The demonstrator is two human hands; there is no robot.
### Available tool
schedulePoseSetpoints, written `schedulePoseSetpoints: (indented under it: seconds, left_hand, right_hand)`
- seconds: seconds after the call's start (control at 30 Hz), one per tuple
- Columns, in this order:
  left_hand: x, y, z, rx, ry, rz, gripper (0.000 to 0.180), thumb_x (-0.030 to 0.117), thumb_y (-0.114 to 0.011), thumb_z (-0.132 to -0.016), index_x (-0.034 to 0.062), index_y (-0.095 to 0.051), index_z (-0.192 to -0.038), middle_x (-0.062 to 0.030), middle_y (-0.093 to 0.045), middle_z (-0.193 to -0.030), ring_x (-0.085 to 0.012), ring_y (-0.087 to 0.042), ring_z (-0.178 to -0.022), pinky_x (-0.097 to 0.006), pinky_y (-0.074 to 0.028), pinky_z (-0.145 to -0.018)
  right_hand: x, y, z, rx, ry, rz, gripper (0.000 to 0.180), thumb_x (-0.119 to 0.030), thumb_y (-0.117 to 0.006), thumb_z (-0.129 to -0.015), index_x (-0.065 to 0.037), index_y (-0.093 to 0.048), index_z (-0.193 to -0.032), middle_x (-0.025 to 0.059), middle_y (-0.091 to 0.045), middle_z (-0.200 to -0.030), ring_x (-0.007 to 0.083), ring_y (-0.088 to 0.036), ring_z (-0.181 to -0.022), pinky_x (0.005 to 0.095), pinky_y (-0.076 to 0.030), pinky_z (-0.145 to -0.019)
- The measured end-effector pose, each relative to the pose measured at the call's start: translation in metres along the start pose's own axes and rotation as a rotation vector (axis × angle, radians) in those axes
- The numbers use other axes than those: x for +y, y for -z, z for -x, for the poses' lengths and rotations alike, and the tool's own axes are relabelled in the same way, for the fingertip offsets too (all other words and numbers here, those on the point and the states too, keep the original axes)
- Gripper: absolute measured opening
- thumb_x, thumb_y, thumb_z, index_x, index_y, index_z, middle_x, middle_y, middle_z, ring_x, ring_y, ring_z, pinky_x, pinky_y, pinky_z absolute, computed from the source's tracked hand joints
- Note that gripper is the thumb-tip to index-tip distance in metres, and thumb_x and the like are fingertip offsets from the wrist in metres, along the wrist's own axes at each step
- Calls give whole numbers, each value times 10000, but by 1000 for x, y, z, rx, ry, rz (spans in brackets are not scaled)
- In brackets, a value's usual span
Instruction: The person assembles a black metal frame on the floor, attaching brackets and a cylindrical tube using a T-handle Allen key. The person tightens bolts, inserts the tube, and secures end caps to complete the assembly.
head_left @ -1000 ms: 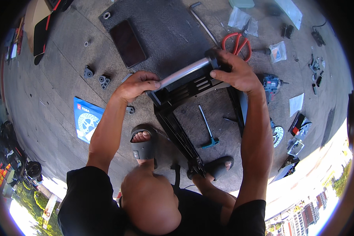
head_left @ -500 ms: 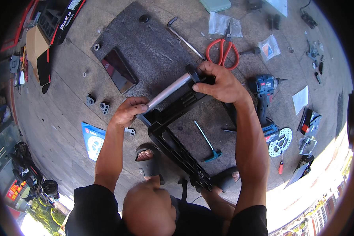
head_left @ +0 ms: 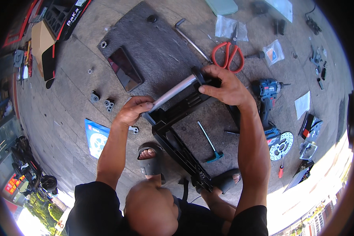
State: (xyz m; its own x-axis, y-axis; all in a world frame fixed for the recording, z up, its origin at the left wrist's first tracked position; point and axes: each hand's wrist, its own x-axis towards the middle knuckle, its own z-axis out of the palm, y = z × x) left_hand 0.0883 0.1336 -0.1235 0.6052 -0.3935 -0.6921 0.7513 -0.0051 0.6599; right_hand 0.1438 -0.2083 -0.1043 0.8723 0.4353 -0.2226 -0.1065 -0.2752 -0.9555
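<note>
A black forked metal swingarm [head_left: 175, 145] slants from between my feet up to the dark mat. A silver metal tube [head_left: 174, 93] lies between the two ends of its far side. My left hand [head_left: 133, 111] is closed, thumb and fingers pinching the tube's left end at the swingarm's corner. At the other corner, my right hand [head_left: 230, 87] wraps round the swingarm's end by a black round collar [head_left: 198, 73], thumb on the near side. My palms hide part of both ends.
On the mat [head_left: 157, 51] lie a phone [head_left: 126, 69] and small round parts. Beyond my right hand are red-handled scissors [head_left: 227, 57], a hex key [head_left: 192, 41] and a blue power drill [head_left: 267, 92]. A T-handle wrench [head_left: 210, 143] and brake disc [head_left: 281, 146] lie nearer.
The whole view has shifted slightly, so things appear a little further right. Both hands keep their hold; the tube and swingarm stay in nearly the same pose between them.
</note>
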Motion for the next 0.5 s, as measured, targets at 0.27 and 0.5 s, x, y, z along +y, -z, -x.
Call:
schedulePoseSetpoints:
  seconds: [0.27, 0.5]
  left_hand:
    - [-5, 0, 4, 47, -20, 42, 364, 321, -663, -895, -13, -669, -1041, -31, -634, -898, -113, -549, -854, -252, -426, -773]
    - [-14, -1, 10, 283, -124, 359, 333, 256, -501, -978, -22, -620, -1116, -117, -628, -1046, -200, -589, -964, -359, -510, -818]
  right_hand:
    - [0, 2, -2, -34, -22, 9, 420, -229, -766, -797, -33, -614, -1136, 76, -631, -1005, 183, -604, -960, 327, -477, -849]
    - [2, 5, 9, 5, -82, -65, 436, -204, -731, -849, -15, -571, -1208, 75, -614, -1120, 177, -565, -1078, 333, -432, -959]
